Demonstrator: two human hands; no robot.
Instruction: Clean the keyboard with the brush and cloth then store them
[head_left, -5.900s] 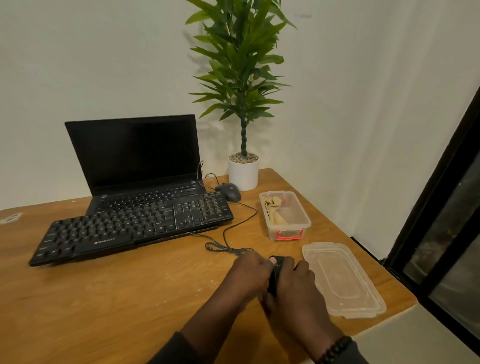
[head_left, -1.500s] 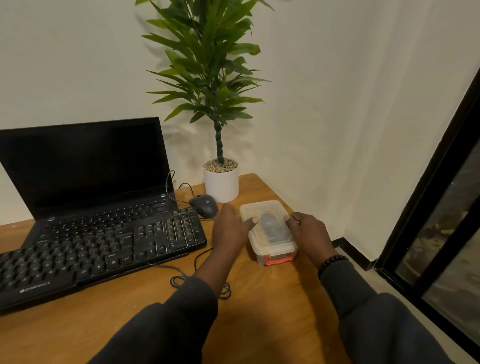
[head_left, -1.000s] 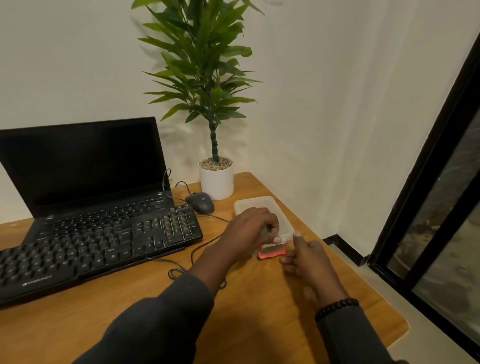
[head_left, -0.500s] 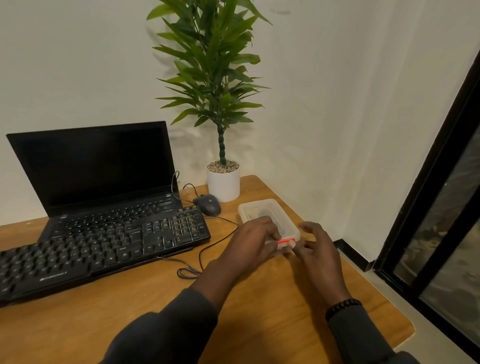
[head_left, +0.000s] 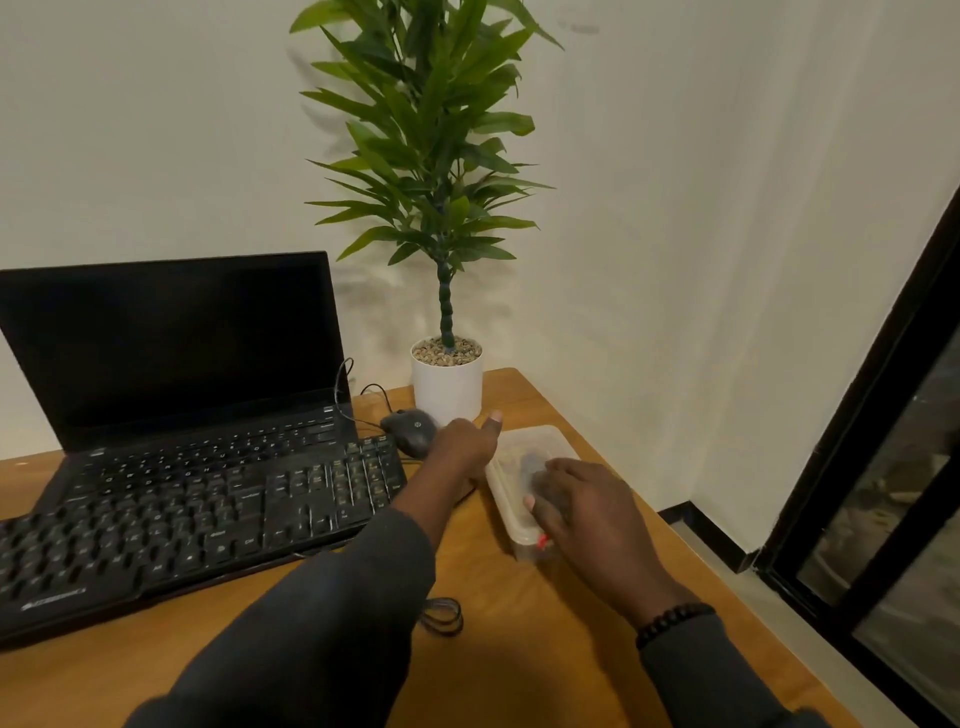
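A clear plastic storage box (head_left: 535, 441) with its lid on stands at the table's right side; a dark shape shows faintly through the lid and a red clasp (head_left: 542, 542) peeks out at its near end. My right hand (head_left: 582, 512) lies flat on the lid's near half. My left hand (head_left: 462, 447) rests against the box's far left edge, thumb raised. The black keyboard (head_left: 197, 525) lies to the left, propped on the laptop. The brush and cloth cannot be made out.
A black laptop (head_left: 171, 353) stands open behind the keyboard. A dark mouse (head_left: 413, 428) and a white potted plant (head_left: 447, 387) sit behind the box. A coiled cable (head_left: 441, 616) lies near my left forearm. The wooden table (head_left: 545, 639) ends close on the right.
The lid went onto the box and the red clasp was worked at its near end. My right hand moved up onto the lid; my left hand slid to the box's far left side.
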